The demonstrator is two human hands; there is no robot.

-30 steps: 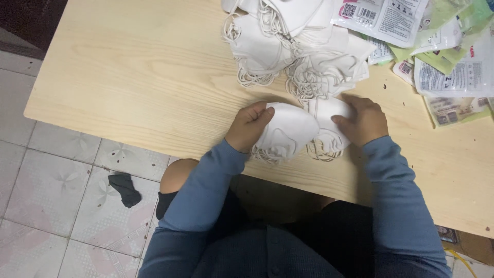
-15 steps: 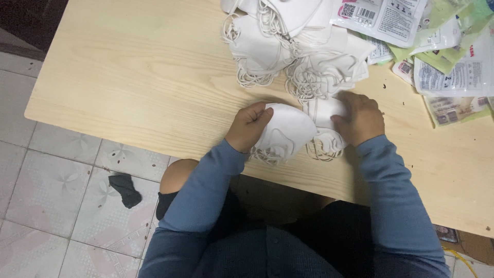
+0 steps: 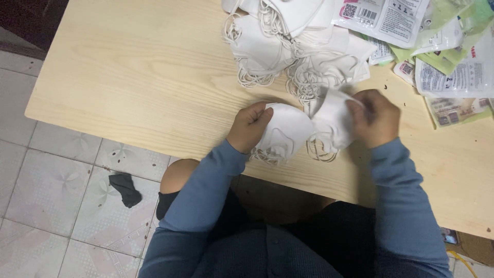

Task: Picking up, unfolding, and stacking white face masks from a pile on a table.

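Now I see the white mask lying near the table's front edge, a little right of frame centre, with my left hand curled and pressing its left side. My right hand is pinched shut on a second white mask, which has lifted and tilted up since a second ago, when both hands lay flat on the masks. Above them sits the pile of masks; printed packets fill the upper right.

White masks; pale woodgrain table; blue sleeves.
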